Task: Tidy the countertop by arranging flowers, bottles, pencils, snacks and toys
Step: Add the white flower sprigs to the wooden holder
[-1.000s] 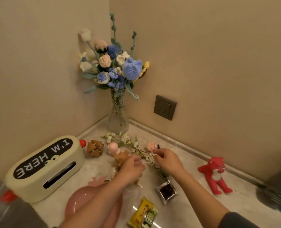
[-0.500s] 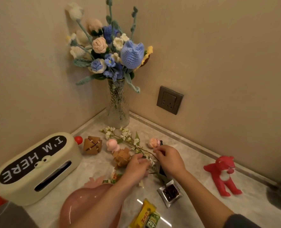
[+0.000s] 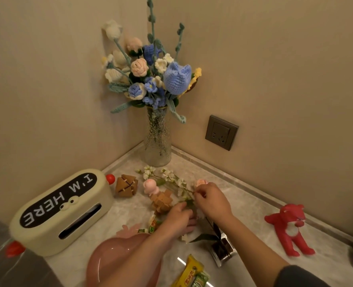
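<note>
At nine o'clock of the hands sits a cream tissue box (image 3: 61, 210), with a pink plate (image 3: 109, 257) at its five. The left hand (image 3: 178, 219) curls its fingers over the lower stem of a white-blossom sprig (image 3: 171, 179) (whether it truly grips, I cannot tell), while the right hand (image 3: 210, 200), at its one o'clock, pinches the stem between thumb and fingertip. The vase (image 3: 158, 139) of knitted flowers stands at twelve in the corner, and a red bear toy (image 3: 291, 226) at three.

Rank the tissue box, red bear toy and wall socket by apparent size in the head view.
1. tissue box
2. red bear toy
3. wall socket, which sits farther off, so real size is unsure.
</note>
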A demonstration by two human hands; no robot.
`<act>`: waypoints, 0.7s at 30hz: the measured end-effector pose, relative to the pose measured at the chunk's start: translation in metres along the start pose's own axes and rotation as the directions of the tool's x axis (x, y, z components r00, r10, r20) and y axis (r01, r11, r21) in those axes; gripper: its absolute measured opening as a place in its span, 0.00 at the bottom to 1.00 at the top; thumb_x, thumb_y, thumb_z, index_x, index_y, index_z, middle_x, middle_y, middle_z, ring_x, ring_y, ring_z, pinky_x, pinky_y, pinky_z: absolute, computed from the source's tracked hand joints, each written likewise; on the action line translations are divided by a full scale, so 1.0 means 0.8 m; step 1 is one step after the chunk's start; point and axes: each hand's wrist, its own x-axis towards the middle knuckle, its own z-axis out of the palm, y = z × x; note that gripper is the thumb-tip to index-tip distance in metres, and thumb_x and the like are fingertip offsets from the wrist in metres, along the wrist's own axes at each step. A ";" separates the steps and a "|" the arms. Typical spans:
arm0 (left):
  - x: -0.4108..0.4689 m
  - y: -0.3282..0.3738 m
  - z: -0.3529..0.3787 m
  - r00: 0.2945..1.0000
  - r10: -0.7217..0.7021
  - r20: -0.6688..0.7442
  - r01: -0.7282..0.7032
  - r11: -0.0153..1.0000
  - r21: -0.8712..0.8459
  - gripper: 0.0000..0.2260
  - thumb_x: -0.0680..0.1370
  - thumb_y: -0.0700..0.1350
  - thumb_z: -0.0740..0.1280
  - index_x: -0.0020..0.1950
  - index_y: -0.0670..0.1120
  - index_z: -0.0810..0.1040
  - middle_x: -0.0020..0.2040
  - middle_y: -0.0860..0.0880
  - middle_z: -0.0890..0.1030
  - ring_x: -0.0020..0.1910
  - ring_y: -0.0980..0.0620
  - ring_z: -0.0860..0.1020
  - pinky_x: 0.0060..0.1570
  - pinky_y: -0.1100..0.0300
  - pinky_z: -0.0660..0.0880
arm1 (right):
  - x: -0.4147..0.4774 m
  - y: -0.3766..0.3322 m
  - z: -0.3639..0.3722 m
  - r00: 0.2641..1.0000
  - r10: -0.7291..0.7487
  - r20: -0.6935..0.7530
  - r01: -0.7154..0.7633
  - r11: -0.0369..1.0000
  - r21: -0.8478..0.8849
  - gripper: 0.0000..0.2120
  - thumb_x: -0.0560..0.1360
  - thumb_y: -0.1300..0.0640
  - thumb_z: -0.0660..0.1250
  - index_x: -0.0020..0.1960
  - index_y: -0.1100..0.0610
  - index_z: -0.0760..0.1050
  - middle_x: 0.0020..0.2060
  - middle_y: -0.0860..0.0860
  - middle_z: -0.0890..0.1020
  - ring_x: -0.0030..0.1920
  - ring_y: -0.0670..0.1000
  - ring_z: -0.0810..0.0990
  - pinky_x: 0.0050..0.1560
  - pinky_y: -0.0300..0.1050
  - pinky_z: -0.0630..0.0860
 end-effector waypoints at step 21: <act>-0.059 0.034 0.043 0.920 0.381 -0.096 -0.390 0.915 -0.107 0.12 0.83 0.48 0.58 0.57 0.42 0.75 0.44 0.43 0.82 0.41 0.50 0.81 0.47 0.53 0.79 | -0.124 0.005 -0.087 0.964 0.158 0.214 -0.250 0.811 0.530 0.09 0.78 0.57 0.64 0.44 0.57 0.83 0.33 0.49 0.81 0.28 0.44 0.74 0.26 0.35 0.67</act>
